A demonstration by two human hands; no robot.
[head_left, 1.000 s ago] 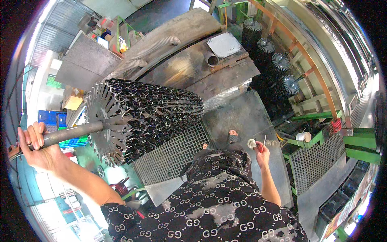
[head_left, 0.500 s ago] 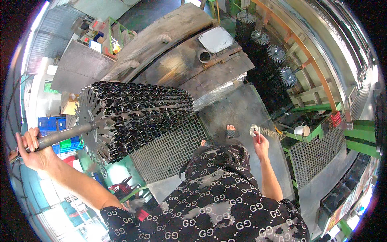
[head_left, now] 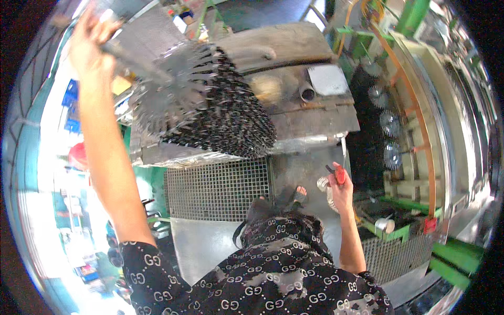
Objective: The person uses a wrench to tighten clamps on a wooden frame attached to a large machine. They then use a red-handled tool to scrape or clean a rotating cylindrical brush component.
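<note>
The drum point(head_left: 236, 110) fills the upper middle-left of the frame, its long axis slanting from upper left to lower right. Its shaft point(head_left: 134, 63) points to the upper left; the far end points lower right, over the bench point(head_left: 320, 118) edge. The left hand point(head_left: 92, 50), blurred, is clamped on the shaft's outer end. Right of centre, the right hand point(head_left: 342, 190) grips a red tool point(head_left: 340, 175), dark tip up-left, beside a pale hose point(head_left: 322, 184). A grate point(head_left: 218, 189) lies below the drum.
</note>
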